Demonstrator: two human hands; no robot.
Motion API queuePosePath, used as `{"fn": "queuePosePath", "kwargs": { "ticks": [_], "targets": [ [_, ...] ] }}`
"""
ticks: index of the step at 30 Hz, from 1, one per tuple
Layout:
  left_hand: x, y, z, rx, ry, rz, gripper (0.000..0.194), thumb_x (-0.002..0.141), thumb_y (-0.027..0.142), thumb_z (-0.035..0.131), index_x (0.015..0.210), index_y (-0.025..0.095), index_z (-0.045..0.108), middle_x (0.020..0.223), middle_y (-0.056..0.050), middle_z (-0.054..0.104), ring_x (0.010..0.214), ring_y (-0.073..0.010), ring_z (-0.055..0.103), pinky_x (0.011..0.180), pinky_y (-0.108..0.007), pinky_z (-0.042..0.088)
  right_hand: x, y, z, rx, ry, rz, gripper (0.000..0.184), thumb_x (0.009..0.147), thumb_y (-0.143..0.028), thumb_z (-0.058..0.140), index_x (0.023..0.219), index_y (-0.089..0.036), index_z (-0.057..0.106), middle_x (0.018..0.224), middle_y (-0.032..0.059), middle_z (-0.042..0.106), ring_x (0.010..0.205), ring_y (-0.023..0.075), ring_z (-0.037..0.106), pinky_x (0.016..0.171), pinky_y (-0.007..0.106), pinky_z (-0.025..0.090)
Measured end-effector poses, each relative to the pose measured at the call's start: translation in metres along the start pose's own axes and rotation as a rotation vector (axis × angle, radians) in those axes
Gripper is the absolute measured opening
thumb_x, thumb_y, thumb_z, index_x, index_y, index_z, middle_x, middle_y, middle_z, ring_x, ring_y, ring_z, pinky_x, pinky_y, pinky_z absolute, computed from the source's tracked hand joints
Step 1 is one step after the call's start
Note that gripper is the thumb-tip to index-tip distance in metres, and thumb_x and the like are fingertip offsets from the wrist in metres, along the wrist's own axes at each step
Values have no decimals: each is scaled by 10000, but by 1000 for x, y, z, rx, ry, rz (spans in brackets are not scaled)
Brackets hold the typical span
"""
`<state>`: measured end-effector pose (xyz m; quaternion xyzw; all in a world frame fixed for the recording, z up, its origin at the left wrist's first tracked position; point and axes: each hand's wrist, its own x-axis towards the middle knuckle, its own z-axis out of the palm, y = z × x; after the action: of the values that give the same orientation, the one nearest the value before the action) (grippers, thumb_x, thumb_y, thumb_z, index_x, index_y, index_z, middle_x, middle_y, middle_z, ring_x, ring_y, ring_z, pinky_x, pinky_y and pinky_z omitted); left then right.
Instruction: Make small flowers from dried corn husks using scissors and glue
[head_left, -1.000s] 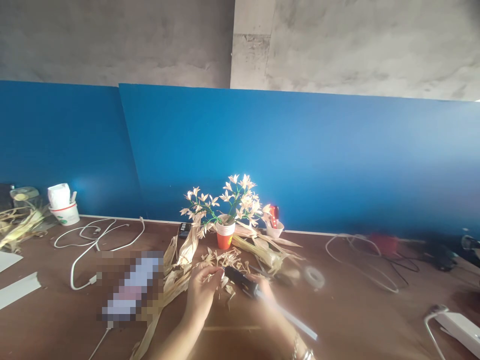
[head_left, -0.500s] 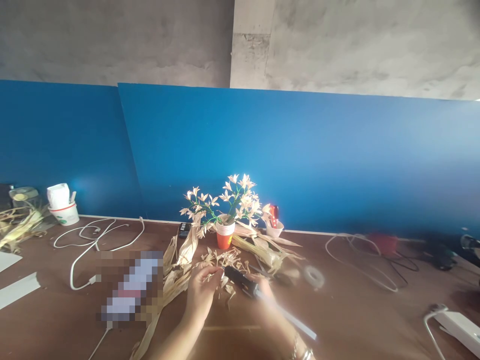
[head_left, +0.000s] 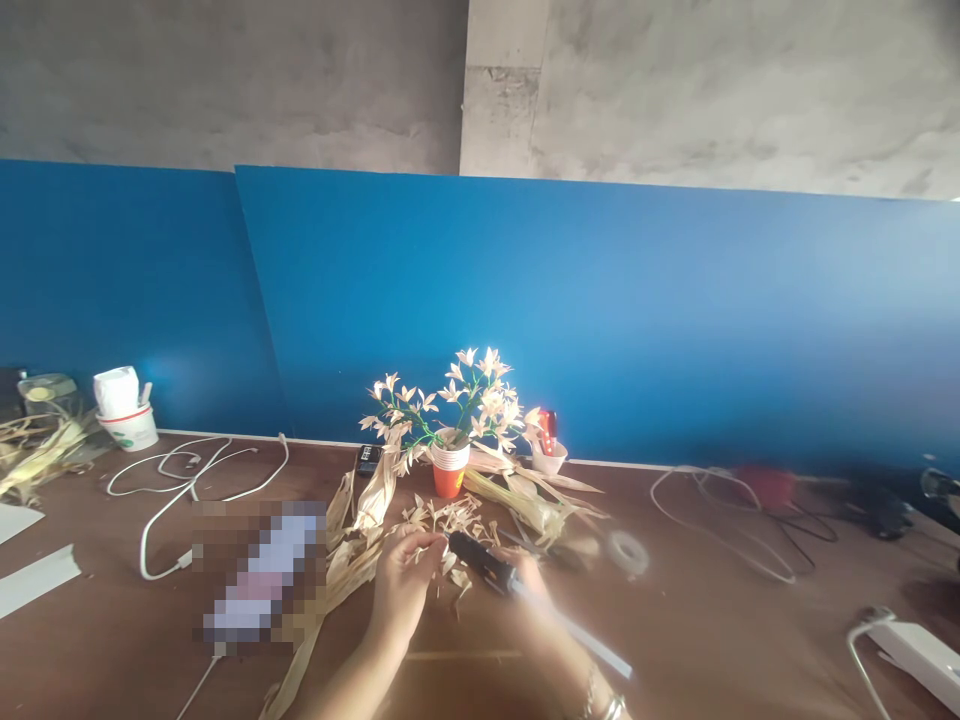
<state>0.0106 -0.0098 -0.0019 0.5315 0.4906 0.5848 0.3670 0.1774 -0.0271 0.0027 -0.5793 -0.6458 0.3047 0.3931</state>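
Observation:
My right hand (head_left: 529,580) is closed round a black glue gun (head_left: 480,562), its nozzle pointing left. A long translucent glue stick (head_left: 585,640) juts from the gun's back end. Close to the nozzle, the fingers of my left hand (head_left: 409,570) are pinched together; whatever is in them is too small to make out. Beneath both hands lies a scatter of cut corn husk pieces (head_left: 457,515). Just beyond stands an orange and white paper cup (head_left: 450,475) with green stems bearing pale husk flowers (head_left: 491,395).
Long dried corn husks (head_left: 536,505) flank the cup. A blurred-out phone (head_left: 266,580) and a white cable (head_left: 161,510) lie left. A roll of tape (head_left: 627,555) is right of my hands, a white power strip (head_left: 919,655) farther right. A blue partition (head_left: 562,300) rises behind.

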Motion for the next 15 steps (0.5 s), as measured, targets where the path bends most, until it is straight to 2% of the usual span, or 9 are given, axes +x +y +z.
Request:
{"fn": "queuePosePath", "kwargs": {
  "ticks": [5,10,15],
  "targets": [
    [0,0,0,8,13,48,397,655,580,712,655,184,745,703,-36,623,679,-197,585,604,-279,462,0,-1,-1,-9,-15,-27,210,685,-316,621,555,-164,555,561,18,607,551,140,526,500,230,400],
    [0,-2,1,-4,4,6,387,656,566,715,659,180,743,728,-40,613,682,-198,580,589,-274,451,-1,-1,0,18,17,-28,193,668,-305,635,555,-164,566,548,10,595,533,141,525,493,237,391],
    [1,-3,1,-4,6,1,380,650,561,717,665,183,746,741,-45,617,700,-202,573,616,-280,448,-2,-3,-1,6,-9,-41,201,683,-296,620,545,-166,552,544,9,580,533,133,508,488,228,390]
  ]
}}
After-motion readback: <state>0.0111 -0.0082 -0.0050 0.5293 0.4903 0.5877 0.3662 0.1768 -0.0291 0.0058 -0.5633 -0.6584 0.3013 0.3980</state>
